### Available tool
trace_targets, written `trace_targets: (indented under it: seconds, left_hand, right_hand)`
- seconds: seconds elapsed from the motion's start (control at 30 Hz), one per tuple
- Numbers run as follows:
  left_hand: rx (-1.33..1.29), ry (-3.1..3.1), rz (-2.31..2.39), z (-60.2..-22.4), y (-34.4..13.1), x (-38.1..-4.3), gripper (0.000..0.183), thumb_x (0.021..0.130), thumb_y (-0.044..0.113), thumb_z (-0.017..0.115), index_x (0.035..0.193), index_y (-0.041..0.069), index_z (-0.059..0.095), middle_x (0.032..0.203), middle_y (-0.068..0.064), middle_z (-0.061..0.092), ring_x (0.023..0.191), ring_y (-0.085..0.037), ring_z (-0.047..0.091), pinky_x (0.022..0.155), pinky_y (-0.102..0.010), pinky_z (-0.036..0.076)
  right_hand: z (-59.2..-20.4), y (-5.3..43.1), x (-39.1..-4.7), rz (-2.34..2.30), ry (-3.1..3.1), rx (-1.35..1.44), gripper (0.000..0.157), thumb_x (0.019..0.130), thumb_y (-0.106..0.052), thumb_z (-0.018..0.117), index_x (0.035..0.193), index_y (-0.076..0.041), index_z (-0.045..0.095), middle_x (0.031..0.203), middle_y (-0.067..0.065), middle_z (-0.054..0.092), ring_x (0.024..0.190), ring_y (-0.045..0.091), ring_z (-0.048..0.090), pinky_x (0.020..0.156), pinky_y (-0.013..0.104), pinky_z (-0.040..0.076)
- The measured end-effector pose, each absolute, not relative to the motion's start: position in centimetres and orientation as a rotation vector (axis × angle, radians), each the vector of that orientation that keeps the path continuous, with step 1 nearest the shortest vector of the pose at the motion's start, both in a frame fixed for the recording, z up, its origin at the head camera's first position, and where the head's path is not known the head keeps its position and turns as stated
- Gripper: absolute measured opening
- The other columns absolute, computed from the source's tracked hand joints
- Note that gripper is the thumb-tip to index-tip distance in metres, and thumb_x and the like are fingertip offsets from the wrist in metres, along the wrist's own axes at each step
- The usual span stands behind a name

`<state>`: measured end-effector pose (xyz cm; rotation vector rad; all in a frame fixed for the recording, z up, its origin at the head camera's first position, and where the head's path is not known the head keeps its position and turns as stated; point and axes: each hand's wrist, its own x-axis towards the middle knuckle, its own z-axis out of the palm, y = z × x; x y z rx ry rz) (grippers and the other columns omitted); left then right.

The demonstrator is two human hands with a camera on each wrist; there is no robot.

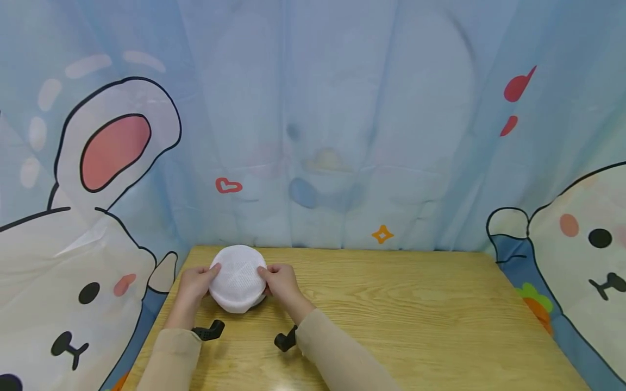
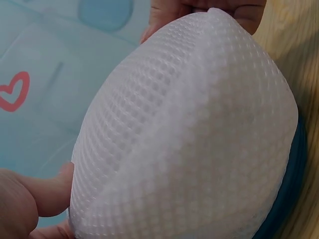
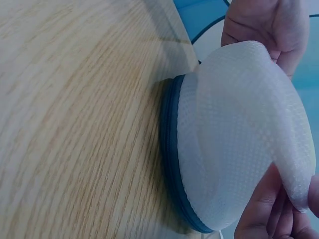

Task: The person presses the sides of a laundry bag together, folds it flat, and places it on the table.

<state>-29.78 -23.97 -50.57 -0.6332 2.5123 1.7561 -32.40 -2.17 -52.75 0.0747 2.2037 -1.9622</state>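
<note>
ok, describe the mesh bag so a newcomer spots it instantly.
Find the wooden table below the blue curtain. Near the table's far-left corner, the left hand and right hand grip the bag by its sides. It is rounded white mesh with a dark blue band, unlike the flat wood grain around it.

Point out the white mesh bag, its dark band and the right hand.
White mesh bag (image 1: 238, 278): head view, middle of its mesh.
Dark band (image 3: 170, 147): right wrist view, on its outer side.
Right hand (image 1: 281, 281): head view, back of the hand.
</note>
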Motion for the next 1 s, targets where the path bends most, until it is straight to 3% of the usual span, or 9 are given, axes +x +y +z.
trace_targets:
  seconds: [0.2, 0.47, 0.73, 1.0]
  left_hand:
    - [-0.659, 2.458, 1.811, -50.8, -23.9, -30.6, 0.043, 0.100, 0.037, 0.066, 0.107, -0.005, 0.065, 0.095, -0.008, 0.059, 0.078, -0.016, 0.056, 0.069, -0.030, 0.050]
    - [-0.649, 2.391, 1.853, -51.0, -24.0, -31.2, 0.039, 0.101, 0.036, 0.066, 0.096, -0.003, 0.063, 0.077, -0.001, 0.054, 0.066, -0.015, 0.050, 0.065, -0.032, 0.045]
    - [-0.653, 2.363, 1.859, -51.0, -23.9, -31.4, 0.038, 0.101, 0.037, 0.064, 0.096, -0.001, 0.063, 0.082, -0.001, 0.054, 0.070, -0.015, 0.051, 0.066, -0.030, 0.045]
    - [-0.637, 2.361, 1.910, -51.3, -24.1, -31.1, 0.036, 0.101, 0.034, 0.065, 0.088, 0.001, 0.064, 0.076, 0.002, 0.054, 0.067, -0.013, 0.051, 0.066, -0.031, 0.046]
  right_hand:
    - [-53.2, -2.3, -33.0, -2.027, 2.122, 0.114, 0.022, 0.097, -0.025, 0.072, 0.090, -0.004, 0.070, 0.069, -0.001, 0.059, 0.055, 0.009, 0.056, 0.062, 0.034, 0.058]
    - [-53.3, -2.5, -33.5, -2.065, 2.043, 0.160, 0.020, 0.098, -0.022, 0.071, 0.090, -0.003, 0.068, 0.070, -0.001, 0.057, 0.057, 0.010, 0.053, 0.058, 0.026, 0.051]
    - [-53.4, -2.7, -33.7, -2.098, 2.010, 0.159, 0.018, 0.098, -0.017, 0.070, 0.087, -0.003, 0.067, 0.068, -0.002, 0.055, 0.057, 0.010, 0.053, 0.057, 0.026, 0.051]
    - [-53.4, -2.8, -33.6, -2.094, 1.997, 0.158, 0.019, 0.098, -0.020, 0.071, 0.093, -0.002, 0.071, 0.072, -0.001, 0.059, 0.058, 0.009, 0.055, 0.057, 0.025, 0.052]
